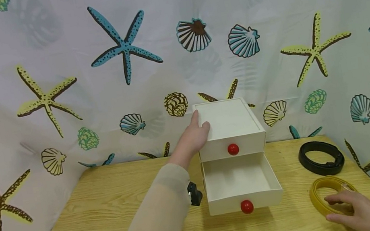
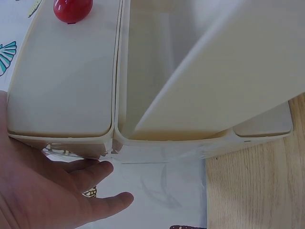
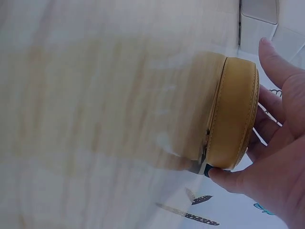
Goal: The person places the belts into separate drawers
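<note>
A white cabinet with two drawers stands on the table. Its upper drawer is closed, while the lower drawer is pulled out and bare inside; each has a round red knob. My left hand lies against the cabinet's upper left side, fingers extended, as the left wrist view also shows the hand beside the wall. At the right, my right hand is spread over a coiled yellow belt. In the right wrist view, a finger touches the belt's lower edge, with the thumb apart.
Behind the yellow belt lies a coiled black belt. The wooden table stretches out left of the cabinet. A white curtain printed with starfish and shells hangs behind the table and along both sides.
</note>
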{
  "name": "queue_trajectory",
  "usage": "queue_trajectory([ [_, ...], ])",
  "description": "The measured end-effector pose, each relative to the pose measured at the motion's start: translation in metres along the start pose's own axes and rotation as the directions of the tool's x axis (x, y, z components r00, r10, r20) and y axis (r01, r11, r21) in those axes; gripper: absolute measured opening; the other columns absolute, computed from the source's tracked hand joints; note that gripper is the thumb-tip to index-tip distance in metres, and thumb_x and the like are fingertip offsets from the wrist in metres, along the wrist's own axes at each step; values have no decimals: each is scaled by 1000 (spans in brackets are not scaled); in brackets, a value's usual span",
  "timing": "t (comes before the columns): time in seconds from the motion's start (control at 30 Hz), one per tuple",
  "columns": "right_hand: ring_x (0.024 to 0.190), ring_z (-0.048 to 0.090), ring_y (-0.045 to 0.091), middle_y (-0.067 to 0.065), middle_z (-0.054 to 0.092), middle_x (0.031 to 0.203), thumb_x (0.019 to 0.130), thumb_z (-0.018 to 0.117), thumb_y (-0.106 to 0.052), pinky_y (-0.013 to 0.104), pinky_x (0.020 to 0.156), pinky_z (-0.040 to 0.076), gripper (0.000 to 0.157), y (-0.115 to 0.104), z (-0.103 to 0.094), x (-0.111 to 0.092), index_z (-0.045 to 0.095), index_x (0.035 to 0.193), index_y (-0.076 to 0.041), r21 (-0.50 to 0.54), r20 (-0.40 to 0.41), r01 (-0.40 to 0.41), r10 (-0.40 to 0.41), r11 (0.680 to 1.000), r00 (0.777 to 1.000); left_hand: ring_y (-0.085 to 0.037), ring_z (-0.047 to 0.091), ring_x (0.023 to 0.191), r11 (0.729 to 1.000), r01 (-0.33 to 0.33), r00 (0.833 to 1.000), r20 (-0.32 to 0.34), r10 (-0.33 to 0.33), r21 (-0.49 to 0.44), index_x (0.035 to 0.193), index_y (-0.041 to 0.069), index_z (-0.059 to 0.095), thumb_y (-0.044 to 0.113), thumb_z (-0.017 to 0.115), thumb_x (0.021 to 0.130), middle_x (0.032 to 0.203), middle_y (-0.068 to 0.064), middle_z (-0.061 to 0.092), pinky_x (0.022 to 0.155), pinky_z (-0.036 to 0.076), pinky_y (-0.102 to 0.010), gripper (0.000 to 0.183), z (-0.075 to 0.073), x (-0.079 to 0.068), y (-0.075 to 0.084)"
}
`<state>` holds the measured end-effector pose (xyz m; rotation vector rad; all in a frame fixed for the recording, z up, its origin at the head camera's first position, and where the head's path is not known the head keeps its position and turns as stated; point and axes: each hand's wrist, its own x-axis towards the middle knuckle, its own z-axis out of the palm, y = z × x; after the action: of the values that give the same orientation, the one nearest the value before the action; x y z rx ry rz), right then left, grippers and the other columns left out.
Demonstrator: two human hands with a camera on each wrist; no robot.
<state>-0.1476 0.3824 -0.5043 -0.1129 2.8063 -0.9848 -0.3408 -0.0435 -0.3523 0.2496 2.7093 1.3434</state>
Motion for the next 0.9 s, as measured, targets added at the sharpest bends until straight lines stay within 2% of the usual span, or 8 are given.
queue_trajectory([
  [0.2,114,72,33,10,76,128,98,86,-35,33,87,62,54,4,0,0,74,136,1,-43,19,63,-62,997,998,-40,22,166,1000,2,1000,3,-2,-4,180,22,0,43,36,119,183,-15,16,135,17,-56,74,0,-1,0],
  [0.27,113,71,32,8,77,126,97,87,-36,35,89,61,53,3,0,0,75,135,-1,-55,18,55,-55,997,998,-40,21,167,1000,-2,1000,0,2,-2,180,21,0,43,36,119,183,-14,16,135,17,-56,74,0,-2,0],
  [0.4,113,68,29,3,76,125,94,89,-37,48,93,60,52,2,2,0,77,133,-5,-67,4,14,-13,998,1000,-39,20,167,1000,-9,1000,-5,9,1,180,20,1,42,36,118,184,-14,15,135,17,-55,74,0,-2,0],
  [0.47,112,67,28,1,76,124,94,90,-37,50,94,59,50,1,2,0,78,132,-6,-65,0,2,-2,998,1000,-39,20,167,1000,-11,1000,-6,11,2,180,20,1,42,36,118,184,-14,15,135,17,-55,74,0,-2,-1],
  [0.73,103,67,19,-2,76,116,96,88,-35,30,83,58,41,4,1,1,80,126,-8,-45,27,12,-11,999,1000,-40,21,167,1000,-15,1000,-3,15,-1,180,19,1,43,37,118,183,-15,15,135,17,-56,75,0,0,-2],
  [0.9,97,68,12,-3,77,114,98,87,-32,27,80,58,36,7,0,2,80,124,-7,-46,36,56,-54,997,998,-40,21,167,1000,-16,1000,-7,16,1,180,19,2,42,37,118,183,-15,16,135,17,-55,75,0,-1,-2],
])
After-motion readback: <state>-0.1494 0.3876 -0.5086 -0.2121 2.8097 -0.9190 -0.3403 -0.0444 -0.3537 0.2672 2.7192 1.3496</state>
